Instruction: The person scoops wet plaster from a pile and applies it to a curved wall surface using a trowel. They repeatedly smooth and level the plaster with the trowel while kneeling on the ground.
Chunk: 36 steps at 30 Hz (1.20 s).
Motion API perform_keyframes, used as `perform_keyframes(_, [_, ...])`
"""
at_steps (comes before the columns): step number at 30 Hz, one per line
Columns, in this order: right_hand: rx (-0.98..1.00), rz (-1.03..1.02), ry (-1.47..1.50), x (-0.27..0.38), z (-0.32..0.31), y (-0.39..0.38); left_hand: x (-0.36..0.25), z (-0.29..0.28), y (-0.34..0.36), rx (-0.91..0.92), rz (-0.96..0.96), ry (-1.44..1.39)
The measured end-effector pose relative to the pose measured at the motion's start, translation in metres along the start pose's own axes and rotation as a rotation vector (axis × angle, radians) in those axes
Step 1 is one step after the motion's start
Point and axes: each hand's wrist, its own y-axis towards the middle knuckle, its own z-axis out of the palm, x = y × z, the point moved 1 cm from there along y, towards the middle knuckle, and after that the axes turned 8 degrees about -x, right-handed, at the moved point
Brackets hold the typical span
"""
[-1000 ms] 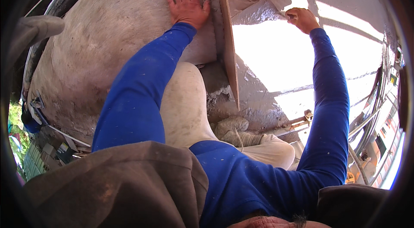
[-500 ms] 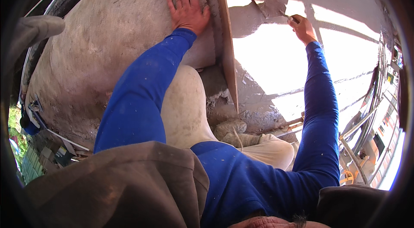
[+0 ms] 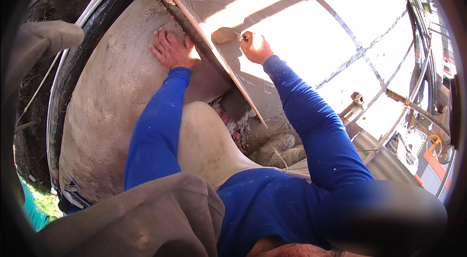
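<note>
My left hand (image 3: 172, 52) lies flat, fingers spread, on a rough grey-brown concrete surface (image 3: 112, 77). My right hand (image 3: 256, 48) is closed round the handle of a small trowel (image 3: 224, 35), whose blade points left toward a thin wooden board (image 3: 214, 49). The blade is over smooth, wet-looking grey cement (image 3: 238, 65), close to the board's right side. The board runs slantwise between my two hands, standing along the edge of the concrete. Strong sunlight washes out much of the cement, and whether the blade touches it I cannot tell.
My bent knee (image 3: 204, 130) in pale trousers is below the board's near end, beside a dirty boot (image 3: 272, 150). A black pipe (image 3: 65, 91) and a white pipe (image 3: 53, 96) curve along the left. Wooden poles (image 3: 423, 111) and an orange ring-shaped thing (image 3: 434, 145) are at the right.
The view has turned, so the board now slants. My right hand has brought the trowel leftward, nearer the board. My left hand is still flat on the concrete.
</note>
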Motion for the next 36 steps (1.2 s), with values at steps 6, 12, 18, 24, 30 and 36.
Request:
perform_keyframes(6, [-0.074,0.151,0.047,-0.047,-0.007,-0.015,-0.003,-0.004,0.002,0.014,0.006,0.074])
perform_keyframes(12, [-0.271,-0.188,-0.232,-0.171,-0.045,-0.022,-0.007,0.004,0.000,-0.025,0.027,0.070])
perform_keyframes(18, [-0.381,0.124,0.018,-0.254,-0.107,-0.033,-0.007,0.010,-0.001,-0.049,0.056,0.074])
perform_keyframes(24, [-0.487,0.404,0.263,-0.313,-0.184,-0.042,-0.004,0.005,-0.001,-0.052,0.038,0.114])
perform_keyframes(30, [-0.664,0.628,0.053,-0.367,-0.285,-0.049,-0.010,0.009,0.001,-0.033,0.006,0.138])
perform_keyframes(36, [-0.690,0.464,0.241,-0.285,-0.193,-0.048,0.012,-0.004,-0.003,-0.060,0.033,0.159])
